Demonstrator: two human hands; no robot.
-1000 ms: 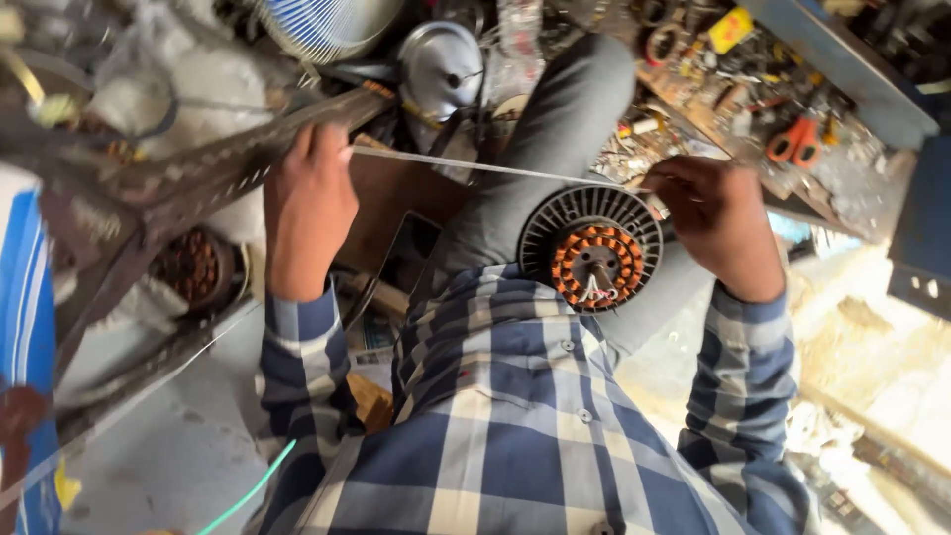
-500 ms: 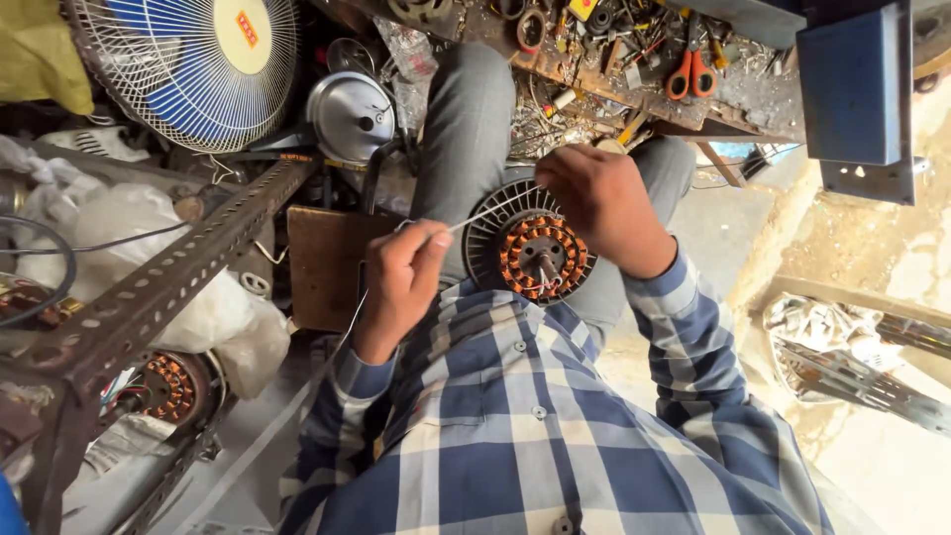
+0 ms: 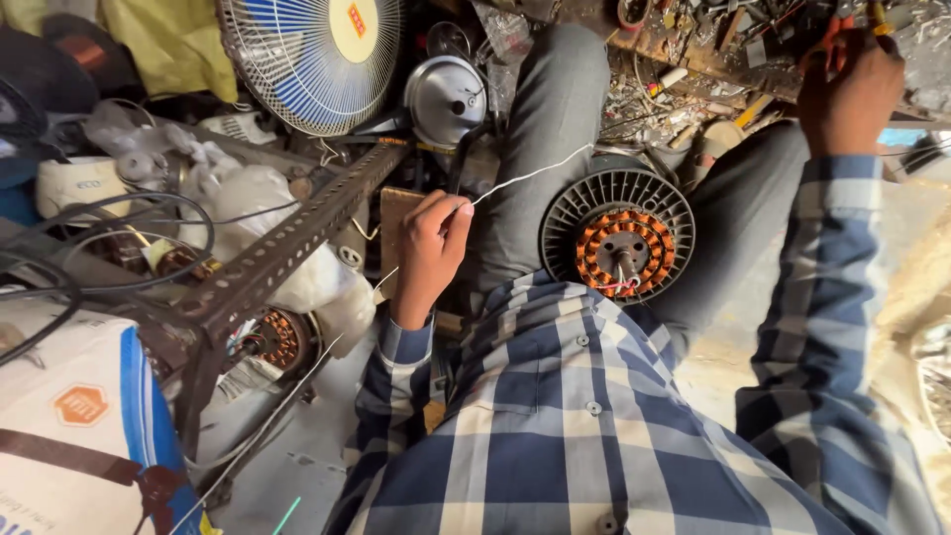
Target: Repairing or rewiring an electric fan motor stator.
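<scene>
Copper-wound fan stator [image 3: 624, 250] sits on the person's lap, between the two grey-trousered legs, its orange coils ringed by a dark finned housing and a short shaft at the centre with a few red and white leads beside it. From its upper left edge a thin white cord [image 3: 530, 176] runs slantwise to the left hand [image 3: 432, 241], which is closed around it, fingers curled and the cord pinched near the thumb; below the fist the cord trails on toward the floor. The right hand [image 3: 850, 87] is stretched well away from the stator, up at the cluttered workbench [image 3: 693, 54], closed on orange-handled scissors [image 3: 827, 40] whose handles show above the knuckles. Both arms are in a blue and white checked shirt.

To the left of the hand with the cord, a rusty perforated angle-iron bar [image 3: 297, 238] slants across the scene, and under its lower end lies another motor with copper windings [image 3: 277, 337]. Behind it stand a table fan with blue blades and a wire guard [image 3: 307, 59] and a round grey metal motor cover [image 3: 446, 97]. White plastic bags [image 3: 267, 193] and loose black cables [image 3: 119, 238] are piled at the left, and a printed white and blue sack [image 3: 89, 426] fills the lower left corner.
</scene>
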